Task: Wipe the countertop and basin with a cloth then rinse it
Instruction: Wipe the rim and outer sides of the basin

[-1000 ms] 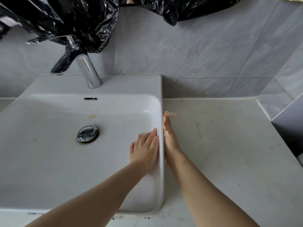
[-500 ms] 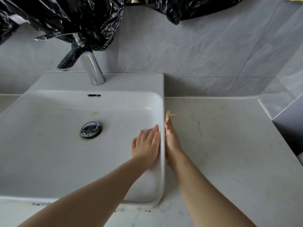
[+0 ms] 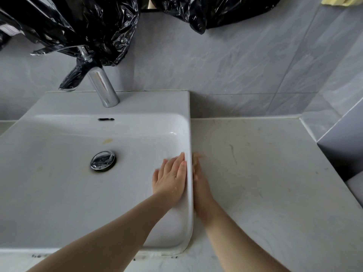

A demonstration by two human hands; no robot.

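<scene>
Presently, the small pale tan cloth, blurred at the right hand tips, is likely at risk of slipping from under the hand, leaving the white rectangular ceramic basin wall unwiped beside the cream marble counter. The right hand is lying edge-on along the outer wall; its grip cannot be told. The left hand is pressing flat, fingers straight, on the inner wall.

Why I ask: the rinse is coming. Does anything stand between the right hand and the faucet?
The right wall of the basin rises between the right hand, on the countertop side, and the bowl. A black plastic bag drapes over the faucet and wraps its spout.
</scene>
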